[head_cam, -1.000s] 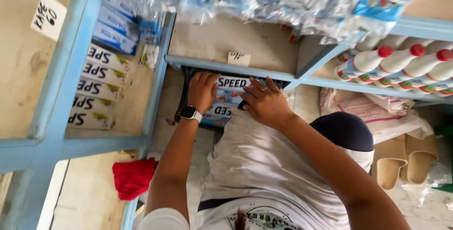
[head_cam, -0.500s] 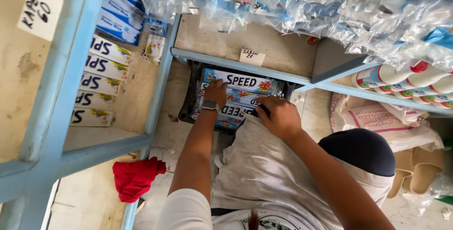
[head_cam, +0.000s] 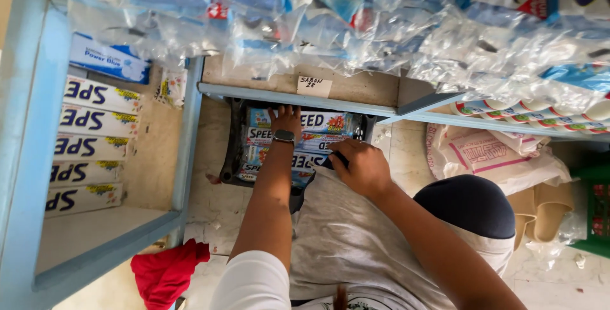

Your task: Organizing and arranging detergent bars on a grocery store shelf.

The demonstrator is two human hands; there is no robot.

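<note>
A black plastic crate (head_cam: 230,151) sits on the floor under a blue shelf rail (head_cam: 267,94), filled with blue and white wrapped packs (head_cam: 321,121). My left hand (head_cam: 286,121), with a dark watch on its wrist, reaches deep into the crate, its fingers spread flat on the far packs. My right hand (head_cam: 357,167) is at the crate's near side, its fingers curled over a dark edge that looks like the rim. My grey shirt hides the crate's near right corner.
White and blue boxes (head_cam: 89,148) are stacked in the left shelf bay. Clear bags of packs (head_cam: 381,30) hang overhead. A paper label (head_cam: 314,85) is stuck above the rail. A printed sack (head_cam: 489,154), red-capped bottles (head_cam: 527,108) and a green crate (head_cam: 597,211) lie right, a red cloth (head_cam: 168,272) lower left.
My left hand has reached farther into the crate. My right hand has drawn back from the packs to the near edge. The view has come closer.
</note>
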